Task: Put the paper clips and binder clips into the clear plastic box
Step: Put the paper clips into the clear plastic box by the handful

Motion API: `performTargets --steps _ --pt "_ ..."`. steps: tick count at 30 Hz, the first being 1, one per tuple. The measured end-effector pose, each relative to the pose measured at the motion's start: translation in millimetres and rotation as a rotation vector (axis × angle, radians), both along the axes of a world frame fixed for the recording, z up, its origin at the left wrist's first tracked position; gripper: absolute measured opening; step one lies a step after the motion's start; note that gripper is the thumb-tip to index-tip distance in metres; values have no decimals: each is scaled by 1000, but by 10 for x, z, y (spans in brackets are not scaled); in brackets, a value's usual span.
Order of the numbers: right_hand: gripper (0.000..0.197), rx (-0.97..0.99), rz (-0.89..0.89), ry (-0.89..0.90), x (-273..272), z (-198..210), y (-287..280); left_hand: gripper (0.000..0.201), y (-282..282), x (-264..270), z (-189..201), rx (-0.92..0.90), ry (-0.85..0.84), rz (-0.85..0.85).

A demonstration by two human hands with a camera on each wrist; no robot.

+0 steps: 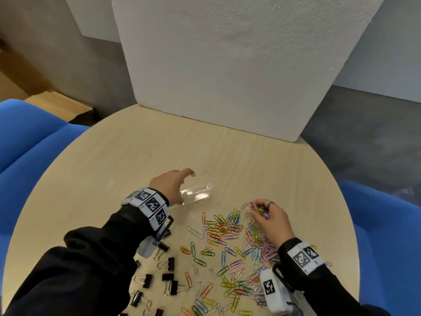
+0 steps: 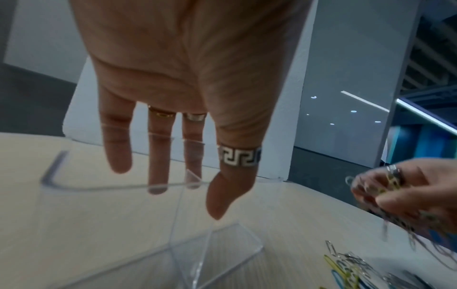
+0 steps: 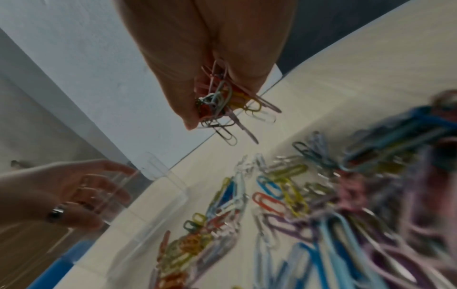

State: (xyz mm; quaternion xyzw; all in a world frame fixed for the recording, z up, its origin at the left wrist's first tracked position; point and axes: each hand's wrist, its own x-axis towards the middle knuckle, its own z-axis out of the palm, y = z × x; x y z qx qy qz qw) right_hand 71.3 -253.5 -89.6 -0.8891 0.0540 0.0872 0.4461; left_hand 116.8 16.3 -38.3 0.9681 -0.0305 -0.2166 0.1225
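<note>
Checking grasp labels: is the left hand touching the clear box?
Touching. In the left wrist view, the left hand has fingers behind the box wall, thumb in front.

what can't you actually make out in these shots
- Head view: the near left corner of the clear plastic box is hidden behind the left hand.
- Head view: binder clips are partly covered by the left sleeve.
- Right wrist view: loose paper clips are smeared; no count possible.
- Right hand: the size of its bunch is hidden.

Round wooden table [image 1: 127,160] — paper clips [image 1: 227,229], binder clips [image 1: 168,279], clear box [image 1: 200,190], foam board [image 1: 227,65]
</note>
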Motion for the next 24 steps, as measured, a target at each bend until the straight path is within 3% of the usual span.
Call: performTargets --steps 12,18,24 --pt "27 105 403 -122 652 633 798 72 86 -34 -182 -321 15 103" --pt "23 20 553 -165 694 398 1089 65 92 -23 -208 -352 11 130" --pt "27 -121 663 -402 598 99 1112 56 116 -20 -267 -341 3 131"
